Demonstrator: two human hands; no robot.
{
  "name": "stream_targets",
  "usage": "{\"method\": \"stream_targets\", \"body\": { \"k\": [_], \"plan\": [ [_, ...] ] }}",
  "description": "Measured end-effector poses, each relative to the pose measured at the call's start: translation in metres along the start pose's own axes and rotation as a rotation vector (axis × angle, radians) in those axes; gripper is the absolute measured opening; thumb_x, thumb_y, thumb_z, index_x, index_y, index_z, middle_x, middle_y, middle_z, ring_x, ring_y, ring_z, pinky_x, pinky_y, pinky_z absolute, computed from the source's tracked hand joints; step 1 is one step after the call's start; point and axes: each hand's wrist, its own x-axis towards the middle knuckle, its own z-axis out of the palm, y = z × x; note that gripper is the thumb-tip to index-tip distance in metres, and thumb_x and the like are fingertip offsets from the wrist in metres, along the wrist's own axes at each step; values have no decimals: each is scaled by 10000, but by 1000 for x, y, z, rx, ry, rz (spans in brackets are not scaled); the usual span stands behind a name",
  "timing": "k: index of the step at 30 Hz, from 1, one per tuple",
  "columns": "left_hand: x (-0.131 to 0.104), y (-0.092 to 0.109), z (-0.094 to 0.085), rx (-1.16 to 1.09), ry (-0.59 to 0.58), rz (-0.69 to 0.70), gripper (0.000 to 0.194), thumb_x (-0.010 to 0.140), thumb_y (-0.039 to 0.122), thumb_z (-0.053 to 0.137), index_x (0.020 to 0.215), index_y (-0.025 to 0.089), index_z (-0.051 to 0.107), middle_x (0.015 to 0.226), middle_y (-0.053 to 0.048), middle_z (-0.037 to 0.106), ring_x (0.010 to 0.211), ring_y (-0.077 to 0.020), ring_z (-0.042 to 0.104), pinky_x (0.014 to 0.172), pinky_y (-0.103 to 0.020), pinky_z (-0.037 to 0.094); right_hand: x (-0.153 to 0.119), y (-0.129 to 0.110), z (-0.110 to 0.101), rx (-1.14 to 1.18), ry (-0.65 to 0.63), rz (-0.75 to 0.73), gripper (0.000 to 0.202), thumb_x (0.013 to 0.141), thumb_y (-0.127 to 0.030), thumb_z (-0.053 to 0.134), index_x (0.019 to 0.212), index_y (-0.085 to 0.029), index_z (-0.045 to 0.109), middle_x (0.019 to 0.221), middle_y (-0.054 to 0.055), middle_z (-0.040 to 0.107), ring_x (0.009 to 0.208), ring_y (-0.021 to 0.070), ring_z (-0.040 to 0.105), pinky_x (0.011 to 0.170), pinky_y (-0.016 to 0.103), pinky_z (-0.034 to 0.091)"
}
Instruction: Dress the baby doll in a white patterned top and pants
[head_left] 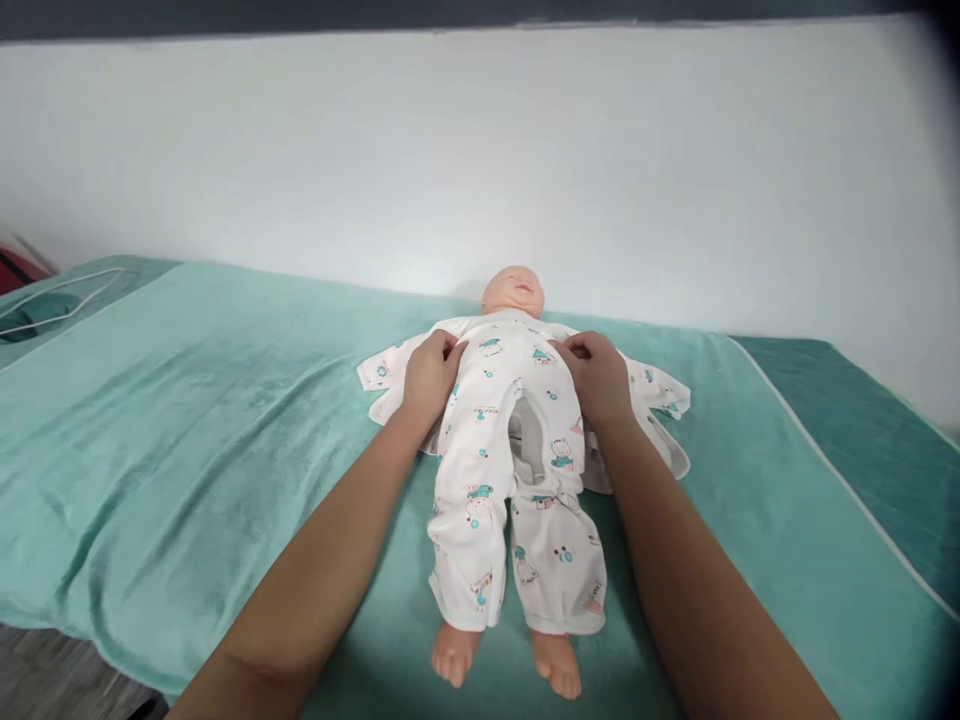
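A baby doll (514,290) lies on its back, head toward the wall and bare feet toward me. White printed trousers (472,500) with an open crotch cover its legs and reach high up its torso. Under it a white printed top (660,388) is spread, its sleeves out to both sides. My left hand (435,375) is closed at the left edge of the trousers' waist, the fingertips partly hidden. At the right edge of the waist, my right hand (596,375) pinches the cloth with curled fingers.
A light green blanket (187,400) with creases lies under the doll. Behind it stands a white wall (480,150). A darker green cover (870,430) shows at the right. At the far left are a white cord (67,315) and a red item (19,270).
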Motion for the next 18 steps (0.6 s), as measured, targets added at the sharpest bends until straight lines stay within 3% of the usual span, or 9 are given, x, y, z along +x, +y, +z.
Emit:
{"method": "stream_targets", "body": {
  "k": [3, 7, 12, 18],
  "plan": [
    [-8, -2, -8, -36, -59, -73, 207, 905, 316, 553, 730, 207, 542, 744, -10, 619, 709, -170, 523, 665, -289, 370, -4, 0, -8, -112, -10, -48, 293, 828, -469, 625, 684, -221, 565, 707, 20, 608, 686, 182, 505, 673, 327, 399],
    [-17, -3, -20, -203, -259, -257, 240, 904, 358, 530, 717, 208, 529, 636, 8, 551, 584, -144, 473, 573, -273, 375, -18, 1, -21, -138, -88, 0, 303, 838, -464, 597, 662, -222, 553, 662, 13, 596, 651, 174, 488, 613, 315, 377],
    [-25, 0, -31, -530, -489, -438, 137, 834, 302, 612, 781, 217, 519, 636, 49, 490, 538, -101, 453, 550, -239, 420, -43, 4, -37, 214, -393, 290, 292, 819, -486, 639, 713, -221, 583, 575, -20, 528, 513, 129, 434, 460, 266, 332],
    [-27, 2, -30, -764, -511, -542, 125, 772, 284, 669, 818, 188, 604, 717, 14, 605, 619, -107, 537, 567, -221, 447, -51, 5, -41, 544, -509, 410, 314, 727, -481, 777, 772, -208, 629, 615, -29, 550, 525, 107, 474, 482, 241, 403]
  ]
}}
